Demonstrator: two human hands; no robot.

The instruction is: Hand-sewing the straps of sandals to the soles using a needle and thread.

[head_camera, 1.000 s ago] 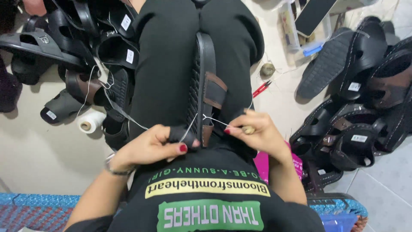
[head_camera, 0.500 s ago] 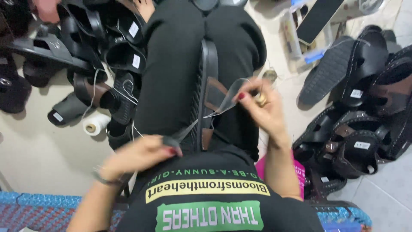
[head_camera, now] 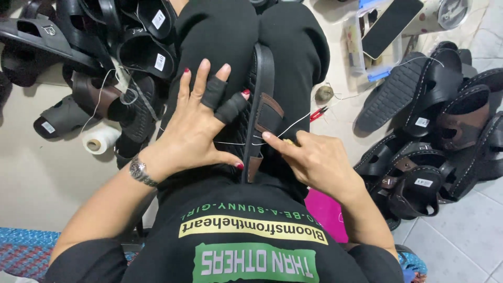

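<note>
You are sitting on a pale floor (head_camera: 42, 178), legs in black trousers stretched toward twelve o'clock, and a black sandal (head_camera: 260, 105) stands on edge along the gap between your thighs, its brown strap (head_camera: 271, 112) facing three o'clock. Your left hand (head_camera: 196, 128) lies flat against the sandal's nine o'clock side with fingers spread wide, gripping nothing; two fingers wear black finger guards (head_camera: 222, 99), and a metal wristwatch (head_camera: 140, 171) sits on that wrist. Your right hand (head_camera: 314, 160) is at the sandal's four o'clock, fingers curled close, forefinger pointing at the sole edge; it pinches a white thread (head_camera: 285, 126) that runs from the sandal across both hands, and something small and yellowish shows at the fingers, too hidden to name.

At nine to eleven o'clock a heap of black and brown sandals (head_camera: 105, 47) rests against the floor, with a spool of white thread (head_camera: 100, 140) just below it. At two to four o'clock more black sandals (head_camera: 435, 136) crowd the grey tiles (head_camera: 461, 236). Near one o'clock lie a clear plastic box (head_camera: 361, 47), a dark phone (head_camera: 392, 23), a small round reel (head_camera: 324, 94) and red snips (head_camera: 318, 112). A magenta object (head_camera: 325, 212) peeks out beside your right forearm, and a blue woven mat (head_camera: 26, 251) edges seven o'clock.
</note>
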